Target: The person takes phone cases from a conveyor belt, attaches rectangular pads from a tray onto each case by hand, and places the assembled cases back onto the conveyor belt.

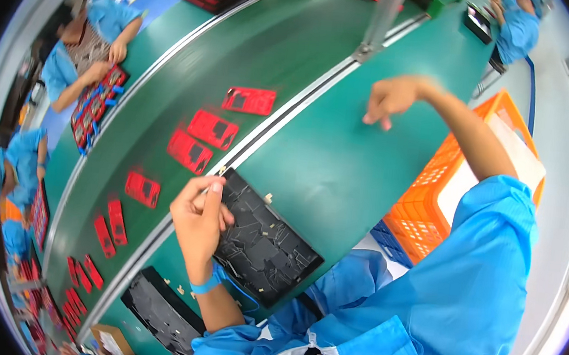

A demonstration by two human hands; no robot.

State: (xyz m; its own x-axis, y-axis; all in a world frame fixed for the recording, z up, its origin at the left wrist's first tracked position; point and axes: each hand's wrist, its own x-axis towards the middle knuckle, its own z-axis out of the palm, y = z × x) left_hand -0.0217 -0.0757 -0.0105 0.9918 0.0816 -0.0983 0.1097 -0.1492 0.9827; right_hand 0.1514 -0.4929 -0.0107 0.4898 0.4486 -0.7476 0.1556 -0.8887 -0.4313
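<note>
My left hand (200, 217), with a blue band (209, 280) round its wrist, is over the left edge of a black tray (307, 260). Its thumb and fingers are pinched together; a tiny pale piece (222, 170) shows at the tips, but I cannot tell if it is held. Thin dark pieces (258, 233) fill the tray in a jumble. Farther right, my right hand (393, 100) hangs above the green worktable (334, 162), fingers curled downward and blurred by motion. Whether it holds anything is unclear.
Red phone-shaped frames (212, 129) lie along the green conveyor belt (169, 91) beyond a metal rail (291, 110). A second black tray (160, 313) is at lower left. An orange crate (426, 198) stands right. Co-workers in blue (77, 55) sit across the belt.
</note>
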